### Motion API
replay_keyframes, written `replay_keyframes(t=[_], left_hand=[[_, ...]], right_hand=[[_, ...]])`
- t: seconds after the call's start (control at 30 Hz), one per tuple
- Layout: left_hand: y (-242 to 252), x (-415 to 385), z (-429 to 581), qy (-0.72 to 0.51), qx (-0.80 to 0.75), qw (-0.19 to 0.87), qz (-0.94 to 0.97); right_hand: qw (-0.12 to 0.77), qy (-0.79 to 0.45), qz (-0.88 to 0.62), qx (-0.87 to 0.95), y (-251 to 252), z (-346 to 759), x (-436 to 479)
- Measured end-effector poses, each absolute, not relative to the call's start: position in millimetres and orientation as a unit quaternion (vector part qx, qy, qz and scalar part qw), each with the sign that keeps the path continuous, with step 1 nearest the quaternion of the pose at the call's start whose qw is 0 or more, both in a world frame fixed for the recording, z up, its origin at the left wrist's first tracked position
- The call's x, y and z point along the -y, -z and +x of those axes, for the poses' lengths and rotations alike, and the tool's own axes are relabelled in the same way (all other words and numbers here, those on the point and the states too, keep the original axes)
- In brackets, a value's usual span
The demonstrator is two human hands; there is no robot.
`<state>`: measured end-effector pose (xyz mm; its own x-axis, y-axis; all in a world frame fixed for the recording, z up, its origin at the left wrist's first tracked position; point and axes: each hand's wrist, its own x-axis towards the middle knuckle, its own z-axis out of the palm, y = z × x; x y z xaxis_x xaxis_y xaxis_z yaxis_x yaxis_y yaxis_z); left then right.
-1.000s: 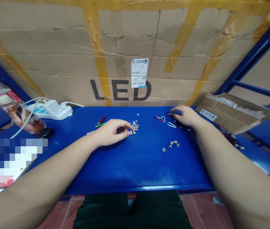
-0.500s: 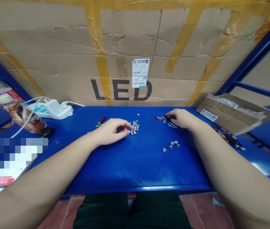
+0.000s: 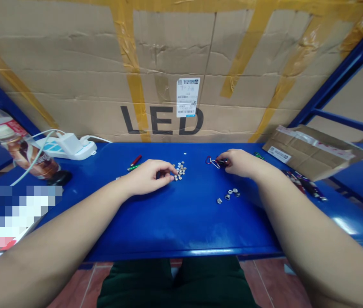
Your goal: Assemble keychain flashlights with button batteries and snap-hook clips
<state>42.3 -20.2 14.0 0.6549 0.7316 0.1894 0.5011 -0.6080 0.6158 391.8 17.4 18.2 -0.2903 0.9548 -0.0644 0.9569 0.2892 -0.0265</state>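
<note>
My left hand [image 3: 149, 176] rests on the blue table, fingers curled, with a gap between thumb and index finger. Its fingertips touch the edge of a cluster of small round metal discs [image 3: 181, 169]. On the right, my right hand [image 3: 238, 162] bends its fingers down over a small group of carabiners, closed on a dark one [image 3: 222, 163] mostly hidden by the fingers. A red carabiner [image 3: 208, 160] and a silver carabiner [image 3: 215, 163] show left of the fingertips. Several small shiny metal pieces [image 3: 234, 191] lie nearer to me.
Red [image 3: 135, 160] and green [image 3: 133, 167] stick-like items lie behind my left wrist. Bottles [image 3: 36, 158] and a white power strip [image 3: 87, 150] stand left. A small cardboard box [image 3: 312, 152] is at right. A large carton [image 3: 168, 64] closes off the back.
My right hand has shifted slightly left, and the carabiners by its fingers have moved left too. The nearer silver one is out of sight. A green item behind the right wrist is uncovered.
</note>
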Motion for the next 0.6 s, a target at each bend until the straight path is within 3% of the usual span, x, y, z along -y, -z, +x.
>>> replay_keyframes(t=[0.37,0.6], left_hand=[[-13,19,43,-0.212,-0.342,0.27,0.875],[-22,12,35,-0.275,-0.459,0.167,0.828]], right_hand=[[0.002,-0.008,0.603,-0.798,-16,373,-22],[-0.058,-0.019,0.558,-0.827,-5,355,-25]])
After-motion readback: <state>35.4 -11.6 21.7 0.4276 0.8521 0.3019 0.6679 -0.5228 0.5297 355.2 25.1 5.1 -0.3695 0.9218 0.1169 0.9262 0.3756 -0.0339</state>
